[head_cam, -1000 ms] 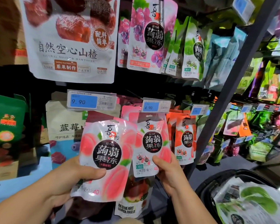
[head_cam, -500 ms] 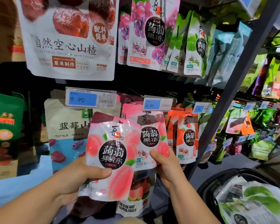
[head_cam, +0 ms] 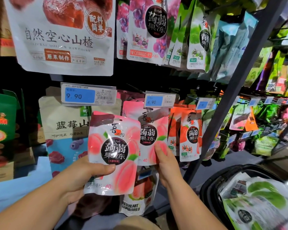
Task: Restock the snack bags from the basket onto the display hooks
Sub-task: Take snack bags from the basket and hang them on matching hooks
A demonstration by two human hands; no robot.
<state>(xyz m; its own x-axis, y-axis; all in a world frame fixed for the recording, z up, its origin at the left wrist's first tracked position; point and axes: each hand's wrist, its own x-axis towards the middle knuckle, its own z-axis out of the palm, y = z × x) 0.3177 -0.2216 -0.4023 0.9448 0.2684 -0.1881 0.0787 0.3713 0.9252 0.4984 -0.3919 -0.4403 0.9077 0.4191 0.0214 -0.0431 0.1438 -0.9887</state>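
My left hand (head_cam: 83,178) grips a pink peach jelly bag (head_cam: 113,153) by its lower left edge and holds it upright in front of the shelf. My right hand (head_cam: 166,161) pinches the lower edge of a second peach jelly bag (head_cam: 154,130), which hangs under the 4.90 price tag (head_cam: 160,101). The hook itself is hidden behind that tag. At the lower right stands the black basket (head_cam: 211,185), with several green-printed snack bags (head_cam: 259,201) in it.
Strawberry jelly bags (head_cam: 189,135) hang right of the peach ones. A blueberry bag (head_cam: 65,130) hangs left under the 9.90 tag (head_cam: 88,95). A guava bag (head_cam: 138,201) hangs below. Hawthorn, grape and green bags fill the upper row. A dark slanted upright (head_cam: 236,90) borders the section.
My right hand has raised the second peach bag up to the 4.90 tag. My left hand has lifted its bag a little higher and to the right.
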